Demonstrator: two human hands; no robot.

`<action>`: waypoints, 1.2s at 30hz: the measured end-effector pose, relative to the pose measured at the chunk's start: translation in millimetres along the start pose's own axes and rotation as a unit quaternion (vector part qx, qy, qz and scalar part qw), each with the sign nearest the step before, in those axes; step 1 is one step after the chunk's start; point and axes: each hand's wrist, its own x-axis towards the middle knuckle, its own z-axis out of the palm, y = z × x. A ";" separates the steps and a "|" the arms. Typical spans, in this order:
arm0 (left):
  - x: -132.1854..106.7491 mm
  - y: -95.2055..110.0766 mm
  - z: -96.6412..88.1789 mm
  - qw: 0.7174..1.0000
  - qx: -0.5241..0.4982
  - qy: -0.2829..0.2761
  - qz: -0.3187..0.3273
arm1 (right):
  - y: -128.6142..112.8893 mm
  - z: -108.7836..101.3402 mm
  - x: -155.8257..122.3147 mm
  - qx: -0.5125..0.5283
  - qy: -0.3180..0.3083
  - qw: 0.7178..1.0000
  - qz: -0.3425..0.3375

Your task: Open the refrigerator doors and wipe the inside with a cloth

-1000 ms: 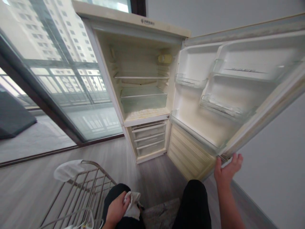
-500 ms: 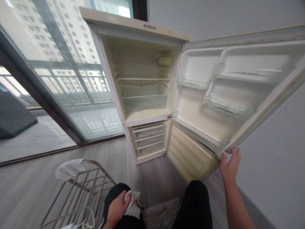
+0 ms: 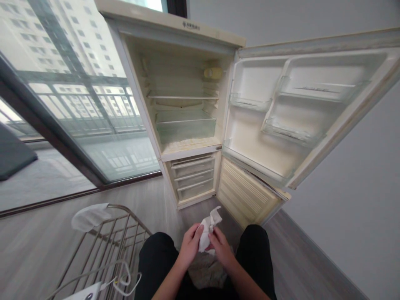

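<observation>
Holding a white cloth (image 3: 205, 240) clamped between left hand (image 3: 190, 241) and right hand (image 3: 221, 245), facing a refrigerator (image 3: 191, 153) with both doors (image 3: 245, 137) already open but yellowish stains (image 3: 189, 144) left inside.

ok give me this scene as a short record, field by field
left hand: holding white cloth
right hand: holding the same cloth
fridge: upper door and lower door open
drawers: inside lower compartment
metal rack: left of the person's knees
glass door: left of fridge
</observation>
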 end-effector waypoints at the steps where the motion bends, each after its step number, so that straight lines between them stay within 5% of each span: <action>1: -3.5 9.0 -1.5 0.999 0.033 -0.029 0.028 | -4.3 -0.3 2.1 0.018 0.019 1.000 0.013; 5: -13.0 27.8 -14.1 0.979 0.124 -0.132 0.091 | -25.6 -18.9 10.6 -0.024 0.057 0.998 -0.021; 9: -16.9 24.7 -22.8 0.979 0.165 -0.085 0.079 | -53.0 -38.9 8.1 -0.167 0.070 0.980 -0.083; 12: -17.7 30.1 -23.6 0.970 0.220 -0.010 0.107 | -75.3 -42.5 0.5 -0.295 -0.014 0.946 -0.136; 17: -9.9 50.3 -16.6 0.942 0.266 -0.149 0.141 | -96.9 -39.6 -3.3 -0.377 -0.118 0.893 -0.217; 19: -4.8 51.8 -12.7 0.945 0.263 -0.160 0.108 | -95.6 -38.9 -3.8 -0.388 -0.075 0.882 -0.257; 23: 5.9 49.6 -5.1 0.956 0.277 -0.079 0.059 | -67.2 -27.3 -12.8 -0.404 0.077 0.836 -0.364; 25: 10.4 50.9 -0.8 0.941 0.332 -0.060 0.035 | -40.5 -14.3 -17.4 -0.362 0.006 0.877 -0.316; 27: 12.8 53.8 4.1 0.903 0.424 -0.071 0.006 | -10.3 -0.9 -17.5 -0.254 -0.053 0.949 -0.177; 29: 12.1 56.9 9.6 0.857 0.504 -0.110 -0.010 | 17.5 7.4 -12.5 -0.115 -0.019 0.991 -0.069; 32: 6.1 60.5 17.7 0.820 0.545 -0.174 -0.012 | 46.1 5.9 -1.7 -0.024 0.046 0.998 -0.021; 36: -1.6 65.3 26.0 0.801 0.564 -0.198 -0.022 | 61.8 -6.0 4.9 -0.071 0.063 0.995 0.000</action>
